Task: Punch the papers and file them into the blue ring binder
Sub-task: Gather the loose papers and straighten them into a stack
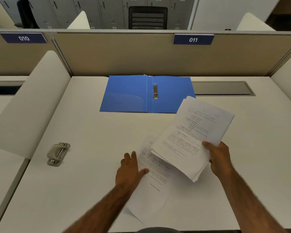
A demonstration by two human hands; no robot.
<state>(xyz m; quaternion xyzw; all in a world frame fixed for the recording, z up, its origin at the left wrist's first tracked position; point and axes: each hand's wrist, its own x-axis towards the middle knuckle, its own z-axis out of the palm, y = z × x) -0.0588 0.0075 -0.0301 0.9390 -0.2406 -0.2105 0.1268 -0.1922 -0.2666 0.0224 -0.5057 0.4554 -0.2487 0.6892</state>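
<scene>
both hands are on the papers: the right hand grips a fanned stack raised over the bench, the left hand pinches one sheet. sorting comes before punching, i judge; next the stack must be squared and taken to the punch, well apart at left. the binder lies open, its rings bare.

Ring binder at desk rear, hole punch front-left, papers front-right.

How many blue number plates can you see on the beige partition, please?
2: the blue number plate reading 010 at the far left, and the one reading 011 right of centre. None seems hidden.
</scene>
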